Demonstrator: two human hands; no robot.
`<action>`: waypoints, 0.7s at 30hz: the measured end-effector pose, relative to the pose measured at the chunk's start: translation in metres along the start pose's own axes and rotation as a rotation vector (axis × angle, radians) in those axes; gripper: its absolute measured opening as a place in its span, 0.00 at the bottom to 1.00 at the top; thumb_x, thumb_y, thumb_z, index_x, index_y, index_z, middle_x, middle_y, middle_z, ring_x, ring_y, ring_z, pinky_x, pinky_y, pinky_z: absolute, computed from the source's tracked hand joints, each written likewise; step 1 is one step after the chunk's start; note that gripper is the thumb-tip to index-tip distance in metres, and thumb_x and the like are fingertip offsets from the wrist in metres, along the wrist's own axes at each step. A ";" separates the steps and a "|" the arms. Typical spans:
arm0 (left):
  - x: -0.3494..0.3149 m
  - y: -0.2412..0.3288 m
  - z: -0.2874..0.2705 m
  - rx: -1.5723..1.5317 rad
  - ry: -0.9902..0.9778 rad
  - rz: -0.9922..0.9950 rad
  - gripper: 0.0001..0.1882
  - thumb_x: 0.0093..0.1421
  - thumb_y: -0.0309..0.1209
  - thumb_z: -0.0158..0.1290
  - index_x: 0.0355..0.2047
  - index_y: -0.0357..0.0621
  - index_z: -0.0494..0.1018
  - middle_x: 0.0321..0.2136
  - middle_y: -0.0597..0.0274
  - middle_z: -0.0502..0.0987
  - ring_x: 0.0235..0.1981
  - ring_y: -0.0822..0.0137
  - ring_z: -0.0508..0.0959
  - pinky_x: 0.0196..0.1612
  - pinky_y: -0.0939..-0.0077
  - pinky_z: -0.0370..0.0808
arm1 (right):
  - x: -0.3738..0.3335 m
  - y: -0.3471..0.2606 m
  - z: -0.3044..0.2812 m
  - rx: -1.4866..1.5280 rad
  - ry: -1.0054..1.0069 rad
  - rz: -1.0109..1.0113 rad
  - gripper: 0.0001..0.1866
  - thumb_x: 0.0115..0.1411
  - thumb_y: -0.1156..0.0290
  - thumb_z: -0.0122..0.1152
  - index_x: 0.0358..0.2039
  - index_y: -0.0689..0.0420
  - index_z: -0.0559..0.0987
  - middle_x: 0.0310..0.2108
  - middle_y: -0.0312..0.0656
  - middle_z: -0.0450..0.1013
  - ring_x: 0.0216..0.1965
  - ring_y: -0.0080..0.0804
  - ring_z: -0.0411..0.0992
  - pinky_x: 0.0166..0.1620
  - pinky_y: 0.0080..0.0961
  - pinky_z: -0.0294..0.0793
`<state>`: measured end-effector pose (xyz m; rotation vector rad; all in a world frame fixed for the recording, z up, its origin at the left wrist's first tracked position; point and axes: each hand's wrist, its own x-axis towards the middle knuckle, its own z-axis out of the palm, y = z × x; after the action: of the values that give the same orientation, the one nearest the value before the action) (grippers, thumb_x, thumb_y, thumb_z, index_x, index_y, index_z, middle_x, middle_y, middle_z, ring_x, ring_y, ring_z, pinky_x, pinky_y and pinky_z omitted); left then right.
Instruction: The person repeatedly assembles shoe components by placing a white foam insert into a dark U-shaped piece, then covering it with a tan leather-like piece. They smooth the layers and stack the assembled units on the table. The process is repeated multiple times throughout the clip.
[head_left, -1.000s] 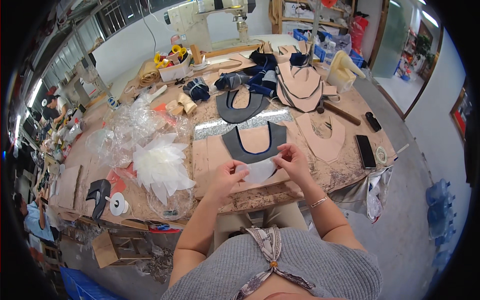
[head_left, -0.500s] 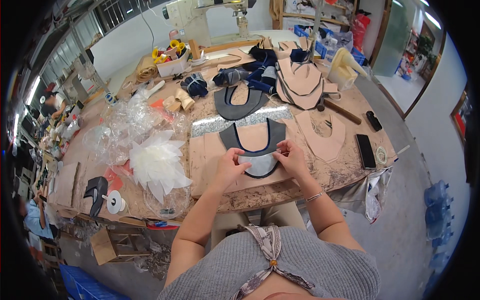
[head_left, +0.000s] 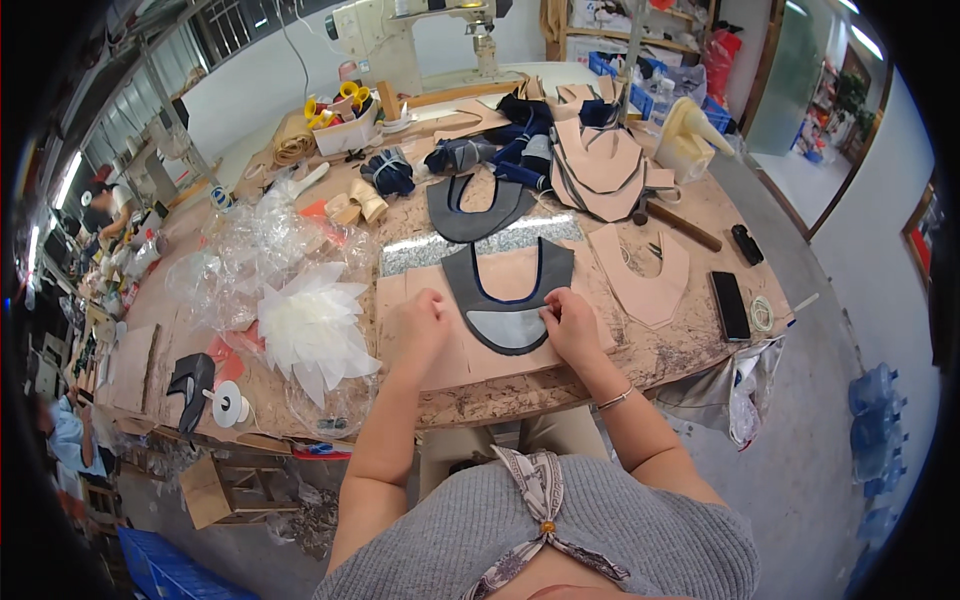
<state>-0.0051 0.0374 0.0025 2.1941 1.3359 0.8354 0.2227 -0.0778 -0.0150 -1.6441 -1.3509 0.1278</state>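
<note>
A dark grey U-shaped leather shoe upper piece [head_left: 460, 290] with a navy inner edge lies in front of me on a tan sheet [head_left: 425, 368]. On its curved near part sits a translucent white crescent-shaped patch [head_left: 503, 328]. The fingers of my right hand [head_left: 576, 325] are pinched at the patch's right end, over the edge of the upper piece. To the left, apart from the piece, my left hand [head_left: 424, 324] hovers over the tan sheet, slightly blurred, fingers curled in with nothing visible in them.
A fanned pile of white patches [head_left: 315, 325] lies left, beside crumpled clear plastic [head_left: 230, 260]. Another dark upper [head_left: 480, 212] and a stone slab [head_left: 430, 254] lie beyond. Tan cut pieces [head_left: 640, 275], a hammer [head_left: 685, 227] and a phone [head_left: 730, 306] are to the right.
My left hand has let go of the left end of the white patch and moved left. My right hand stays at the right end, shifted slightly nearer to me.
</note>
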 end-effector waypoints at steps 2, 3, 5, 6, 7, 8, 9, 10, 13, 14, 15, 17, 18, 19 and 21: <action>-0.013 -0.003 0.003 0.105 0.103 0.210 0.19 0.48 0.29 0.61 0.42 0.40 0.72 0.41 0.53 0.75 0.39 0.56 0.77 0.42 0.66 0.74 | 0.001 -0.001 0.002 -0.008 -0.014 -0.009 0.11 0.48 0.79 0.65 0.32 0.59 0.73 0.26 0.44 0.72 0.32 0.42 0.71 0.36 0.36 0.71; -0.020 0.003 0.013 0.123 0.102 0.383 0.21 0.48 0.30 0.61 0.43 0.40 0.71 0.45 0.51 0.74 0.44 0.53 0.75 0.46 0.63 0.73 | 0.002 -0.004 0.001 -0.015 -0.026 -0.010 0.11 0.48 0.79 0.64 0.32 0.59 0.73 0.27 0.44 0.72 0.33 0.42 0.71 0.37 0.35 0.71; -0.043 0.069 0.008 0.182 -0.065 0.653 0.33 0.52 0.46 0.59 0.53 0.38 0.67 0.55 0.46 0.67 0.58 0.47 0.66 0.59 0.55 0.63 | 0.001 -0.002 0.000 -0.052 -0.026 -0.053 0.11 0.48 0.80 0.64 0.33 0.58 0.73 0.30 0.45 0.72 0.37 0.43 0.71 0.40 0.36 0.70; -0.057 0.076 0.026 0.307 -0.203 0.600 0.42 0.52 0.55 0.55 0.58 0.37 0.62 0.60 0.45 0.60 0.62 0.43 0.57 0.62 0.50 0.54 | 0.000 0.000 0.001 -0.076 -0.015 -0.102 0.11 0.48 0.80 0.63 0.33 0.58 0.73 0.32 0.45 0.72 0.40 0.44 0.70 0.43 0.37 0.70; -0.066 0.082 0.036 0.432 -0.343 0.550 0.51 0.51 0.64 0.51 0.63 0.36 0.56 0.65 0.45 0.54 0.67 0.39 0.48 0.65 0.45 0.46 | 0.002 -0.002 -0.001 -0.101 0.004 -0.148 0.12 0.48 0.80 0.63 0.34 0.58 0.74 0.35 0.46 0.72 0.43 0.45 0.70 0.45 0.38 0.69; -0.067 0.082 0.040 0.461 -0.388 0.528 0.54 0.50 0.68 0.49 0.64 0.36 0.54 0.66 0.45 0.51 0.67 0.38 0.45 0.65 0.42 0.43 | 0.000 -0.005 -0.004 -0.203 0.049 -0.198 0.12 0.48 0.80 0.63 0.35 0.58 0.74 0.38 0.47 0.71 0.47 0.45 0.68 0.48 0.39 0.68; -0.067 0.081 0.044 0.490 -0.432 0.507 0.58 0.48 0.71 0.47 0.65 0.36 0.52 0.67 0.46 0.48 0.67 0.36 0.42 0.65 0.40 0.40 | -0.003 -0.010 -0.007 -0.306 0.094 -0.247 0.13 0.48 0.79 0.62 0.36 0.58 0.74 0.42 0.48 0.71 0.51 0.46 0.67 0.51 0.39 0.67; -0.066 0.082 0.045 0.523 -0.474 0.487 0.61 0.47 0.74 0.45 0.66 0.36 0.49 0.68 0.47 0.44 0.68 0.35 0.39 0.65 0.38 0.38 | -0.006 -0.014 -0.009 -0.407 0.143 -0.298 0.14 0.49 0.78 0.62 0.38 0.59 0.74 0.45 0.49 0.70 0.55 0.47 0.65 0.54 0.40 0.66; -0.067 0.081 0.046 0.528 -0.483 0.501 0.61 0.46 0.73 0.48 0.66 0.36 0.50 0.68 0.43 0.45 0.67 0.34 0.41 0.65 0.38 0.38 | -0.026 -0.014 -0.009 -0.292 -0.221 -0.370 0.20 0.57 0.67 0.57 0.50 0.58 0.72 0.58 0.48 0.65 0.64 0.44 0.57 0.62 0.47 0.57; -0.067 0.083 0.045 0.541 -0.508 0.498 0.60 0.46 0.72 0.49 0.66 0.37 0.51 0.68 0.43 0.45 0.67 0.33 0.42 0.65 0.38 0.38 | -0.027 -0.014 -0.010 -0.328 -0.289 -0.309 0.22 0.59 0.63 0.54 0.53 0.57 0.70 0.60 0.47 0.63 0.65 0.43 0.56 0.63 0.47 0.54; -0.065 0.085 0.044 0.498 -0.487 0.514 0.60 0.47 0.70 0.51 0.66 0.34 0.49 0.67 0.39 0.45 0.67 0.34 0.42 0.66 0.42 0.38 | -0.028 -0.015 -0.013 -0.365 -0.356 -0.245 0.25 0.62 0.59 0.51 0.57 0.56 0.67 0.62 0.45 0.61 0.66 0.41 0.54 0.64 0.48 0.51; -0.063 0.076 0.041 0.320 -0.457 0.454 0.62 0.46 0.71 0.50 0.66 0.31 0.48 0.67 0.39 0.45 0.68 0.36 0.42 0.67 0.46 0.39 | -0.026 -0.017 -0.016 -0.474 -0.500 -0.134 0.32 0.66 0.48 0.40 0.65 0.51 0.59 0.66 0.39 0.56 0.68 0.35 0.51 0.66 0.52 0.43; -0.060 0.070 0.041 0.230 -0.446 0.429 0.63 0.46 0.71 0.50 0.65 0.30 0.47 0.67 0.39 0.45 0.68 0.38 0.42 0.67 0.48 0.40 | -0.027 -0.014 -0.018 -0.452 -0.477 -0.156 0.30 0.65 0.49 0.42 0.64 0.51 0.62 0.65 0.40 0.58 0.67 0.36 0.53 0.66 0.51 0.45; -0.063 0.062 0.042 0.220 -0.411 0.420 0.63 0.46 0.70 0.52 0.64 0.26 0.48 0.66 0.37 0.46 0.68 0.40 0.44 0.68 0.53 0.41 | -0.025 -0.012 -0.020 -0.431 -0.456 -0.186 0.29 0.65 0.50 0.43 0.62 0.51 0.64 0.64 0.40 0.60 0.66 0.37 0.55 0.65 0.51 0.47; -0.069 0.059 0.041 0.308 -0.366 0.479 0.62 0.45 0.68 0.55 0.63 0.26 0.50 0.65 0.34 0.48 0.67 0.37 0.45 0.67 0.49 0.42 | -0.011 -0.003 -0.033 -0.305 -0.394 -0.161 0.23 0.62 0.57 0.52 0.55 0.52 0.71 0.54 0.44 0.70 0.59 0.41 0.64 0.61 0.46 0.58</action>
<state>0.0368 -0.0528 -0.0080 2.7995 0.8127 0.3566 0.2367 -0.1060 -0.0008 -1.8152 -1.8710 0.1626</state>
